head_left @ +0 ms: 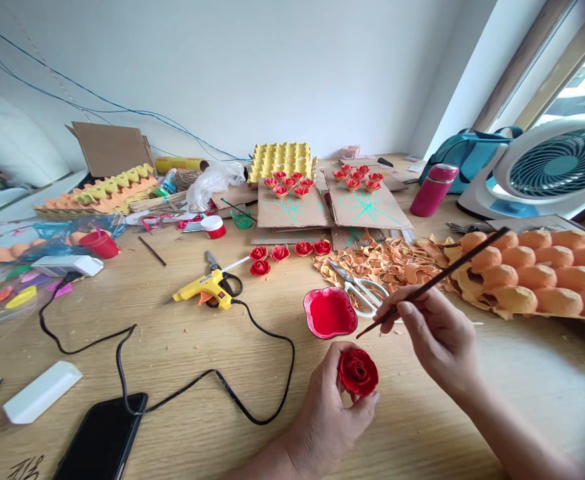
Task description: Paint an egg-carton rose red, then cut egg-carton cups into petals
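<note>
A red-painted paper rose point(358, 372) is held in my left hand point(329, 407), its petals facing up and the fingers closed round its base. My right hand point(437, 333) grips a thin dark paintbrush point(452, 270), with the tip pointing down to the left, just above the rose and apart from it. Behind the rose stands a small dish point(331, 293) of red paint. White-handled scissors point(365, 297) lie right of the dish beside a heap of orange carton scraps point(387, 261). Several finished red roses point(279, 253) rest on the table behind the dish.
A yellow glue gun point(207, 288) lies left of the dish, its black cord looping forward to a phone point(102, 437). An orange egg tray point(542, 273) fills the right side. At the back, cardboard sheets point(292, 210) bear more roses. A pink bottle point(435, 190) stands near a fan point(547, 167).
</note>
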`<state>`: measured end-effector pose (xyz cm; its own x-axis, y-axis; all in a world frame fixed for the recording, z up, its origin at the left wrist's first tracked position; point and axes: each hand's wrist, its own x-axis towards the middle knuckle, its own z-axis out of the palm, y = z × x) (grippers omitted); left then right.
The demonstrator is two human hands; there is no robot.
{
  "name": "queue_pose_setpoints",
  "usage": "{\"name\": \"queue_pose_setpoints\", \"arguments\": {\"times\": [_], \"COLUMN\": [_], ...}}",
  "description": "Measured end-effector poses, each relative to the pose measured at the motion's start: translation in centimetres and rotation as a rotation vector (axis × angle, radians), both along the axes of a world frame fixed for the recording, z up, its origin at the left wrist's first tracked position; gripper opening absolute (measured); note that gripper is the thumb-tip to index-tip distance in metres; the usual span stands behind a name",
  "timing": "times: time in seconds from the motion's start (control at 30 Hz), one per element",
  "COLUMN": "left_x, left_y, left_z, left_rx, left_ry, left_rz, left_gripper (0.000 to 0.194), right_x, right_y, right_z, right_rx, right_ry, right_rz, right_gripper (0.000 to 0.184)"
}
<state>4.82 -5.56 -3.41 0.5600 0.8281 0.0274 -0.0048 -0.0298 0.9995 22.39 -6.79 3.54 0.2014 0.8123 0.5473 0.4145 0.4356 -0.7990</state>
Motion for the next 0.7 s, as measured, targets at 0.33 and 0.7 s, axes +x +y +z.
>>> {"name": "queue_pose_setpoints", "arguments": {"times": [0.33, 0.7], "left_x": [0.0, 0.1], "left_y": [0.2, 0.2], "left_z": [0.2, 0.7], "left_rx": [-0.109, -0.112], "left_ry": [-0.115, -0.115], "left_rz": [-0.02, -0.029], "left_gripper": [0.042, 0.041], "right_x": [1.2, 1.2], "right_y": [-1.5, -1.4], "right_z": [-1.1, -0.8], "right_rx": [0.03, 0.008], "right_ry": [0.287, 0.242], "right_rz": [0.197, 0.159], "right_gripper": [0.02, 0.018]}}
